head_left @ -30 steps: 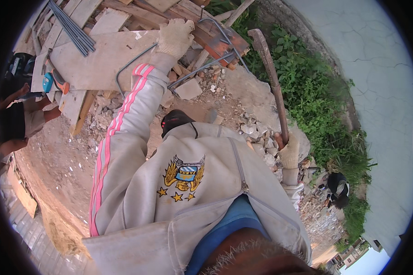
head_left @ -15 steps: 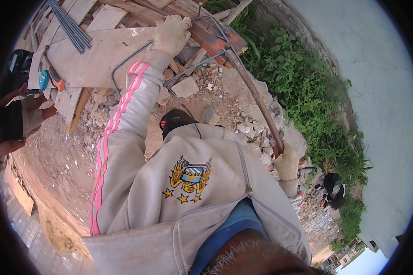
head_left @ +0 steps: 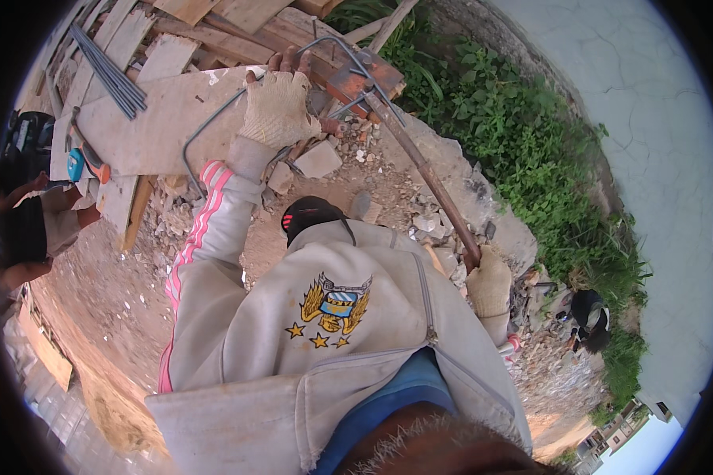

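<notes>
My left hand (head_left: 281, 109), in a pale fingerless work glove, is open with its fingers spread. It lies over a bent steel rod (head_left: 200, 128); whether the palm touches the rod is hidden. At the right, my gloved right hand (head_left: 489, 289) is closed around the lower end of a long rusty metal bar (head_left: 429, 176). The bar's far end meets the bent rod beside a reddish-brown wooden block (head_left: 347, 82). Upright metal pins stand at that block.
A wooden board (head_left: 166, 119) carries several straight steel rods (head_left: 107, 71) and an orange-handled tool (head_left: 91, 154) beside a blue tape measure (head_left: 74, 164). Another person (head_left: 36, 214) is at the left. Rubble (head_left: 436, 226), green plants (head_left: 515, 119) and a pale wall (head_left: 642, 119) lie right.
My left hand has opened from a closed grip and moved down and slightly left. The rusty bar and my right hand have shifted a little, with the whole view moving too.
</notes>
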{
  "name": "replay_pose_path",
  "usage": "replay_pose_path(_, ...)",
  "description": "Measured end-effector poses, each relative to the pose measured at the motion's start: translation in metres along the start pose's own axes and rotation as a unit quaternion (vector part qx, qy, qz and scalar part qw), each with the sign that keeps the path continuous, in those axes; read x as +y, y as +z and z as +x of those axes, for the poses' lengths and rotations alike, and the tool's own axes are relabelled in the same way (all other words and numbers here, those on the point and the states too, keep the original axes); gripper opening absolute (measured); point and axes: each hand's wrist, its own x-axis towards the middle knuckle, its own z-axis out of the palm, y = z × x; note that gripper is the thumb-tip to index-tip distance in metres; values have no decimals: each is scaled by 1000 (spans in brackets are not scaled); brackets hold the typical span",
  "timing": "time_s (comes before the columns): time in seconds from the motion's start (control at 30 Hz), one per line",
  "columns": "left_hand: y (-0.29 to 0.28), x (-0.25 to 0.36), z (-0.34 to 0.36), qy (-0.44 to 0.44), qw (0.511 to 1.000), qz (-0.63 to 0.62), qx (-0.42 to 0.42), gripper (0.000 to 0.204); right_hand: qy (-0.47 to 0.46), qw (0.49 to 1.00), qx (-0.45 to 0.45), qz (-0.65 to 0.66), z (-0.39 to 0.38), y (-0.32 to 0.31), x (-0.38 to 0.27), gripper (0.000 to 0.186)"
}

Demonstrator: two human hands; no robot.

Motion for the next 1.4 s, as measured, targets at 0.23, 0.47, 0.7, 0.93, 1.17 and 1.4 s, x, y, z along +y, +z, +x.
replay_pose_path(0.23,0,-7,3,33,999,-16,-40,114,-32,999,34,-15,17,-8,27,16)
replay_pose_path(0.47,4,-10,4,33,997,-28,-62,98,-78,992,96,27,55,-23,64,38)
replay_pose_path(0.7,12,-15,-1,47,996,-72,-2,93,-146,984,94,-44,129,-41,88,44)
replay_pose_path(0.93,21,-21,-5,53,996,-67,-1,89,-201,977,22,-71,203,-72,111,38)
replay_pose_path(1.17,17,-19,-6,40,998,-48,-25,85,-224,962,-1,-155,266,-97,105,13)
replay_pose_path(1.4,15,-14,-5,44,998,-38,1,85,-262,951,6,-162,302,-103,104,14)
